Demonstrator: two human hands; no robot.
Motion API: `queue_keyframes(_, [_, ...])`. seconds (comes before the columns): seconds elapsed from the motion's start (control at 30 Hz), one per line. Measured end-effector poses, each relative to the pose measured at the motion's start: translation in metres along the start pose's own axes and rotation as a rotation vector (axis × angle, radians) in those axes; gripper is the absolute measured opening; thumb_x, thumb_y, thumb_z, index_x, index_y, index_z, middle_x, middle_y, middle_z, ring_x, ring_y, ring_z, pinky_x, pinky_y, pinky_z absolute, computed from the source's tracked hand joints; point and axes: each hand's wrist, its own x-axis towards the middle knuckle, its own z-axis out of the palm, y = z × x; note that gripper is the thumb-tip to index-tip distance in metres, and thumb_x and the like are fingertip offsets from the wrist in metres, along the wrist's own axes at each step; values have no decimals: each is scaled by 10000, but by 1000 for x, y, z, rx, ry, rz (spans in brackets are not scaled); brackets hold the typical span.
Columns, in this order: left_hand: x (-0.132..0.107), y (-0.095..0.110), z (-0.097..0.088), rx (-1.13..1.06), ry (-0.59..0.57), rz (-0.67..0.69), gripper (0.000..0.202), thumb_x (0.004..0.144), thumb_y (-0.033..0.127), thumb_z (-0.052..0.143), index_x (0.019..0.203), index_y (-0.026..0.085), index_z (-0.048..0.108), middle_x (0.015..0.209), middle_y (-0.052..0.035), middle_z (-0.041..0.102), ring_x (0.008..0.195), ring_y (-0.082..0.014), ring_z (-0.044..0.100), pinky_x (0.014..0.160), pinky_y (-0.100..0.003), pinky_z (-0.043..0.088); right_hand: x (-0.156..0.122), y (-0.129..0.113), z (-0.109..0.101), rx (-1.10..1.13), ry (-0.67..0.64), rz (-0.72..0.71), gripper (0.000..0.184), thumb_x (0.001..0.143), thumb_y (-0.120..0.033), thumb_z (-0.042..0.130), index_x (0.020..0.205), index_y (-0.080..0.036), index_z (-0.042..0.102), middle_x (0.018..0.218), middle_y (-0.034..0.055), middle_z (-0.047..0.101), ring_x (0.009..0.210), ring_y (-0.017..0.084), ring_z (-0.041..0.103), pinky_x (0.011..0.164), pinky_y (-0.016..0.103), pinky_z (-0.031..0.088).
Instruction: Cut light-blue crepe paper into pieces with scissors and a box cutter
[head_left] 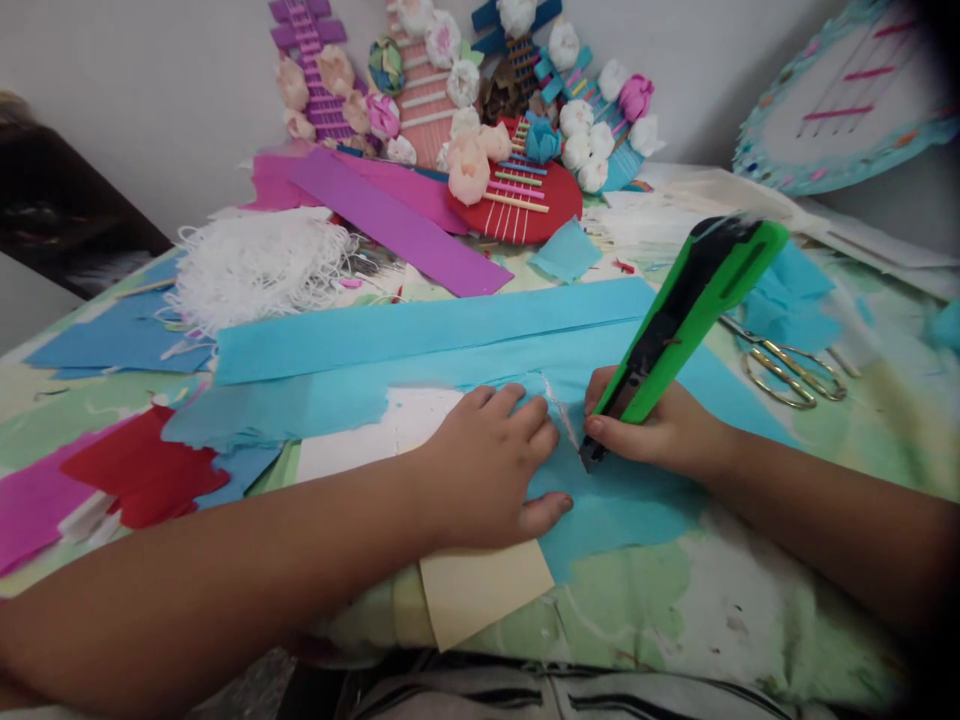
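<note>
My right hand [645, 425] grips a green and black utility knife [679, 315], held tilted with its tip down on the light blue crepe paper [637, 510]. A whitish slit runs up and left through the paper from the blade tip. Just left of this slit, my left hand [506, 465] lies flat on the paper with its fingers spread. A folded strip of the same blue paper [420, 325] lies beyond both hands. White paper [352, 455] and a cream card [487, 590] show partly from under the blue sheet and my left arm.
Gold-handled scissors [795, 370] lie at the right. A heap of white string [259, 265], a purple strip [405, 220] and red paper [146, 470] lie at the left and back. Several decorated instrument shapes, including a red one [525, 195], lean near the wall.
</note>
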Motion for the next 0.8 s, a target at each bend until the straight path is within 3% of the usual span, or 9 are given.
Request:
queue_keyframes(0.17, [-1, 0, 0, 12, -6, 1, 552, 799, 516, 345, 1088, 85, 534, 1161, -158, 506, 1048, -342, 432, 835, -471, 360, 2, 4, -2, -26, 124, 0, 242, 683, -367, 522, 566, -182, 419, 496, -33, 422, 474, 88, 402, 441, 224, 342])
queue_keyframes(0.53, [0, 0, 0, 10, -15, 7, 569, 794, 521, 353, 1110, 79, 523, 1171, -157, 502, 1047, -345, 430, 829, -474, 361, 2, 3, -1, -81, -5, -32, 219, 694, -328, 513, 547, -177, 453, 464, -35, 442, 432, 68, 387, 404, 200, 312])
queue_keyframes(0.8, [0, -1, 1, -5, -7, 10, 582, 791, 520, 361, 1127, 71, 515, 1183, -160, 492, 1058, -348, 421, 830, -470, 358, 2, -1, 2, -72, -19, -30, 195, 682, -308, 508, 549, -183, 441, 457, -35, 440, 417, 71, 400, 391, 205, 313])
